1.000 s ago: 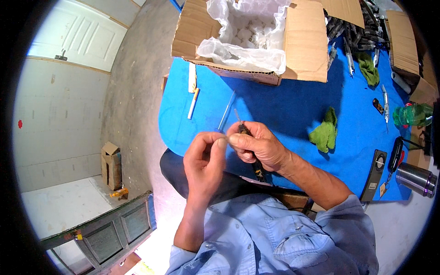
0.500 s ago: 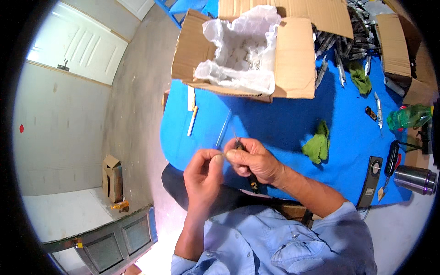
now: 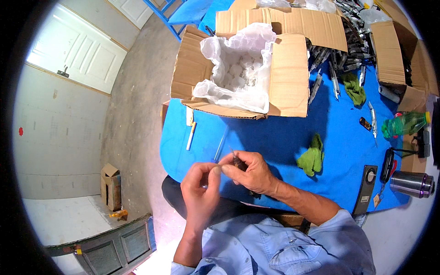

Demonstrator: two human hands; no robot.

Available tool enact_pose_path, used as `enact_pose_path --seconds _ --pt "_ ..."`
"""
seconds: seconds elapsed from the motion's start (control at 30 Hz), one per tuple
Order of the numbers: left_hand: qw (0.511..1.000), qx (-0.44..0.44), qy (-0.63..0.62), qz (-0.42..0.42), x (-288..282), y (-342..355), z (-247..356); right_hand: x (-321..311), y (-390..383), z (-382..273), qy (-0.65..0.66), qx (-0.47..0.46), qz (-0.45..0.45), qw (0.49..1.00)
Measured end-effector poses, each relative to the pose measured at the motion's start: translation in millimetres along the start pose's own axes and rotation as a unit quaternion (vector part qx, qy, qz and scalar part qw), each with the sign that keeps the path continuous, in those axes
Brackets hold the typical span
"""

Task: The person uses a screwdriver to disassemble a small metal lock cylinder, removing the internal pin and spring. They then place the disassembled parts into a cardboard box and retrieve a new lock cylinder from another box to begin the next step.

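My left hand (image 3: 200, 185) is closed in a pinch, thumb against forefinger; whatever it holds is too small and hidden to make out. Touching those fingertips is my right hand (image 3: 255, 175), wrapped round a black-handled tool (image 3: 239, 163) whose thin metal tip points up and away from me. My fingers cover much of the handle. Just beyond both hands a slim clear tube with a blue end (image 3: 220, 144) appears to lie on the blue-covered table (image 3: 270, 137). A cigarette (image 3: 191, 136) rests farther left.
An open cardboard box (image 3: 288, 75) lined with white plastic stands at the far side. Dark and silver tool-like pieces (image 3: 355, 48) are heaped at the far right. Green cloths (image 3: 311, 156), a green bottle (image 3: 405, 124), a metal cup (image 3: 411, 184) and a flat dark bar (image 3: 365, 190) lie rightward.
The view has shifted, so the table things appear lower. My hands stay together at the fingertips, and the right hand has turned slightly, hiding more of the tool's handle.
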State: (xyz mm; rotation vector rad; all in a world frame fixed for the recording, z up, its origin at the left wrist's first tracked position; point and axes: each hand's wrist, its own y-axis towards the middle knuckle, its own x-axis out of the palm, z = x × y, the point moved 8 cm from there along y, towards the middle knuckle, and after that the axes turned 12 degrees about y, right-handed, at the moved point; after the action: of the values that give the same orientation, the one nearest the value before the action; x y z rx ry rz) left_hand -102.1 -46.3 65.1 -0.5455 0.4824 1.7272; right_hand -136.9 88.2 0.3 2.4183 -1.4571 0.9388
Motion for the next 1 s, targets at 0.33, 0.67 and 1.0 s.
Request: enact_pose_path --seconds 0.33,0.67,1.0 --pt "1.0 0.004 0.015 -0.016 -1 3 1 0 -1 -5 -0.065 -0.01 0.035 0.997" --pt "0.999 -0.033 -0.039 0.002 5 -9 -28 3 -4 6 -0.012 0.016 0.064 0.998" --pt "0.965 -0.144 -0.215 -0.044 14 -15 -38 2 -2 6 0.028 0.026 0.048 0.998"
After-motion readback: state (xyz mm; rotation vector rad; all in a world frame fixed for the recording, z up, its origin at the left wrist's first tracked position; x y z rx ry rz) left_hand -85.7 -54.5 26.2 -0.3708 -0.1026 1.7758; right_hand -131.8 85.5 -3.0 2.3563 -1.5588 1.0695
